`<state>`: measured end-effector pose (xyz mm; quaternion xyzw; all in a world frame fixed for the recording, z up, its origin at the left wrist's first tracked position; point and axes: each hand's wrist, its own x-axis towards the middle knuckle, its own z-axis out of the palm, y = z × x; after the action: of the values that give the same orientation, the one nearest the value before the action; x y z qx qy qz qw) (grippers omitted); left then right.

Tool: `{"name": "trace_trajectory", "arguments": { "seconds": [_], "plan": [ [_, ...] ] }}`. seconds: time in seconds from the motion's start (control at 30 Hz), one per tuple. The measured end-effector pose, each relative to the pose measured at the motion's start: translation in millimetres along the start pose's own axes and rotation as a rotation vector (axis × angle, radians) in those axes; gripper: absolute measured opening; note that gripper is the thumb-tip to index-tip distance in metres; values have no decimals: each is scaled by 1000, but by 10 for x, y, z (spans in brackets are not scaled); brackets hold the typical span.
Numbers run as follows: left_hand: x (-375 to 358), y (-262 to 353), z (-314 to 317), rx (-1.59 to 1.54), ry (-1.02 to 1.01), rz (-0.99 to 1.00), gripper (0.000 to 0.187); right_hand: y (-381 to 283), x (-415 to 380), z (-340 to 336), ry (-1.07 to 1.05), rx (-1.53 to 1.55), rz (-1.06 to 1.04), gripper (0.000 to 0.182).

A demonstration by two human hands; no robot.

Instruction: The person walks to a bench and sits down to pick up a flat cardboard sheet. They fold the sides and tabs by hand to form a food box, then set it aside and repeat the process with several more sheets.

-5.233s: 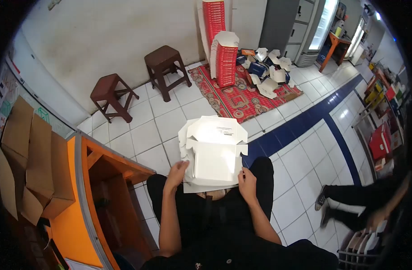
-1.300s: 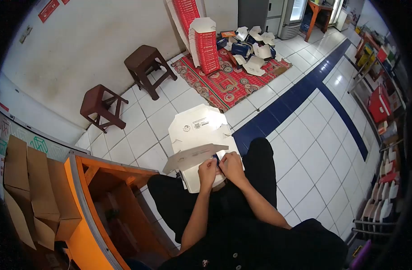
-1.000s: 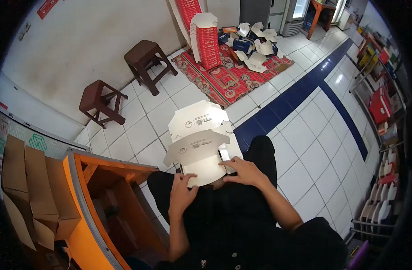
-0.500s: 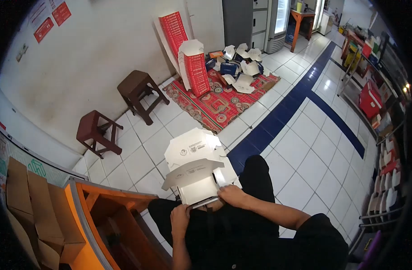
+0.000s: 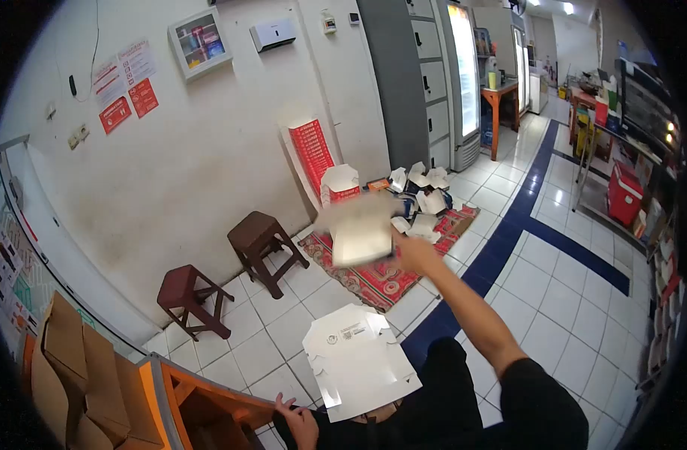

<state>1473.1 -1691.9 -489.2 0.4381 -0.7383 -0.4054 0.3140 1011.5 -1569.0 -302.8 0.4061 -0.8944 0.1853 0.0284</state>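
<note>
My right hand point(image 5: 413, 253) is stretched out forward and closed on the right edge of a folded white cardboard box point(image 5: 360, 241), lid up. Motion blurs the box, which is in the air over the red patterned mat point(image 5: 381, 291). On my lap lies a flat white box blank point(image 5: 366, 375) with small printing and a code near its far end. Beside the blank's near left corner rests my left hand point(image 5: 302, 426), fingers apart and holding nothing. On the mat's far part is a pile of opened white and dark blue boxes point(image 5: 426, 201).
Tall stacks of red printed cartons point(image 5: 313, 150) lean at the wall. Two brown stools point(image 5: 259, 240) stand to the left. An orange wooden cabinet point(image 5: 163, 397) with brown cardboard point(image 5: 81, 375) is at my near left. Shelving with a red cooler point(image 5: 624, 193) lines the right side.
My right hand has carried the folded box from my lap forward and up towards the mat. My left hand has let go of it. The view has tilted upward.
</note>
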Motion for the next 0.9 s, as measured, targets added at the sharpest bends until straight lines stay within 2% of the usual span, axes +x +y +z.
{"name": "trace_trajectory", "arguments": {
  "seconds": [0.03, 0.07, 0.1, 0.13, 0.2, 0.23, 0.27, 0.3, 0.33, 0.37, 0.4, 0.43, 0.5, 0.53, 0.57, 0.6, 0.63, 0.67, 0.7, 0.77, 0.8, 0.83, 0.87, 0.9],
  "plan": [
    [13, -6, 101, -50, -32, -1, 64, 48, 186, -158, 95, -8, 64, 100],
    [43, 51, 161, -101, -57, 5, 69, 109, 352, -126, 131, 117, 93, 98],
    [29, 354, 128, 7, -136, -108, 70, 135, 505, -49, 167, 241, 117, 97],
    [24, 492, 158, 27, -149, -160, 68, 37, 453, 123, 288, 396, 64, 88],
    [2, 369, 302, 26, -161, -223, 66, -401, -97, 243, 201, 461, 120, 78],
    [38, 69, 462, 198, -154, -223, 63, -241, -193, 986, 270, 352, 42, 68],
    [43, -111, 561, 377, -151, -223, 61, -249, -558, 1382, 161, 386, 69, 67],
    [27, -106, 591, 377, -158, -230, 61, -396, -1024, 1468, -9, 385, 187, 65],
    [16, -24, 611, 419, -260, -269, 60, -494, -1390, 1595, -142, 312, 347, 69],
    [-13, 70, 628, 462, -369, -311, 60, -441, -1745, 1908, -101, 335, 392, 71],
    [-47, 183, 651, 444, -375, -360, 61, -514, -1995, 1874, -219, 335, 493, 73],
    [-90, 215, 668, 433, -340, -306, 61, -490, -2130, 1993, -244, 329, 516, 73],
    [-200, 55, 716, 415, -249, -149, 60, -449, -2450, 2270, -59, 273, 399, 72],
    [-217, 80, 718, 426, -256, -170, 60, -484, -2484, 2196, -8, 316, 360, 70],
    [-244, 11, 743, 394, -225, -83, 60, -510, -2475, 2120, -37, 361, 398, 72],
    [-244, 356, 682, 356, -258, -197, 58, -547, -2462, 2038, -24, 360, 379, 68],
    [-262, 191, 744, 345, -225, -160, 57, -568, -2446, 2008, 34, 358, 335, 65],
    [-274, 188, 779, 424, -161, -78, 57, -616, -2438, 1982, 130, 360, 308, 54],
    [-298, 151, 816, 457, -78, 18, 53, -645, -2417, 1930, 101, 361, 296, 54],
    [-264, 134, 789, 566, -72, 144, 45, -695, -2389, 1846, 44, 250, 303, 41],
    [-227, 146, 772, 572, -72, 127, 45, -678, -2393, 1889, 134, 325, 284, 30],
    [-172, 157, 759, 285, -104, -32, 41, -665, -2376, 1910, 121, 327, 279, 30],
    [-121, 173, 748, -5, -129, -185, 38, -652, -2345, 1923, 185, 506, 317, 28],
    [-74, 200, 737, -2, -123, -191, 38, -654, -2301, 1898, 251, 685, 355, 27]
  ]
}}
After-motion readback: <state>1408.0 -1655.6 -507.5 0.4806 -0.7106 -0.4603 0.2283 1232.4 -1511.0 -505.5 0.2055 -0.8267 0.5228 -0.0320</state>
